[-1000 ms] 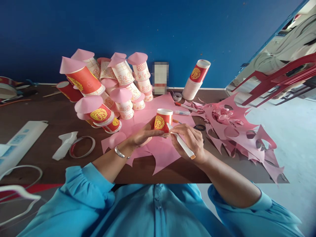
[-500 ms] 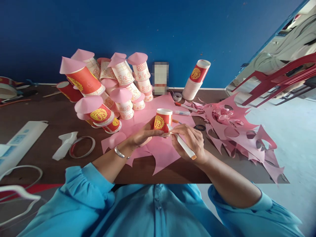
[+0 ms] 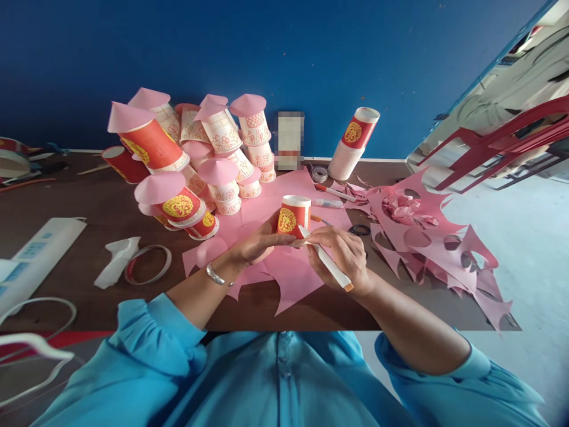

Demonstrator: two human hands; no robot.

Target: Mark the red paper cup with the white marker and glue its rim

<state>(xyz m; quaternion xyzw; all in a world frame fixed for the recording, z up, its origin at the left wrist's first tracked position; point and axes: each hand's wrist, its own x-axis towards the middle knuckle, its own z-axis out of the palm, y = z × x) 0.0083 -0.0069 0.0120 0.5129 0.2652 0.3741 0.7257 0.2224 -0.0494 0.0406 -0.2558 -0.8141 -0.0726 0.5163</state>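
Fingers of my left hand (image 3: 262,240) wrap the lower left side of a red paper cup (image 3: 293,214) with a yellow emblem. The cup stands upright, white rim up, just over the pink paper (image 3: 297,279). A white marker (image 3: 329,264) with an orange end is pinched in my right hand (image 3: 344,255). Its tip end meets the cup's lower right side near the pale base band, where faint markings show; the exact tip is hard to make out. My right fingertips are close beside the cup.
Left of centre stand several stacked cups with pink cone roofs (image 3: 217,172). A cup stack (image 3: 347,159) rises at the back right. Cut pink scraps (image 3: 427,237) cover the right side, near a red chair (image 3: 498,145). A tape roll (image 3: 149,265) lies at left.
The marker and my right hand have shifted very slightly left and down along the cup. My left hand keeps its hold, and the cup has barely moved.
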